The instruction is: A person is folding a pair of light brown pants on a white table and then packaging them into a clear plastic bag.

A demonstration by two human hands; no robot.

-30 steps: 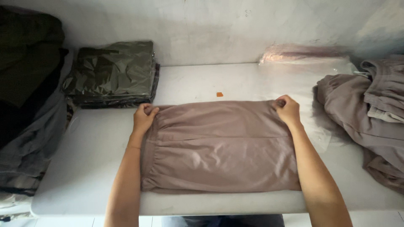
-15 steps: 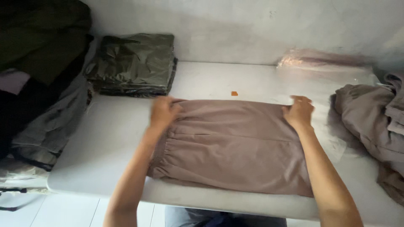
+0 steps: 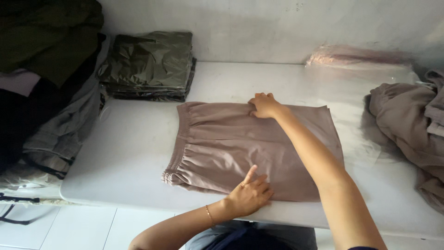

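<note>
A folded taupe-brown fabric garment with a gathered elastic waistband [image 3: 252,148] lies flat on the white table, near its middle. It forms a rough rectangle, slightly askew. The ruched waistband runs down its left edge; the cloth is smooth toward the right, and its near edge lies close to the table's near side.

Dim, soft daylight; slightly blurred, faint shadows.
</note>
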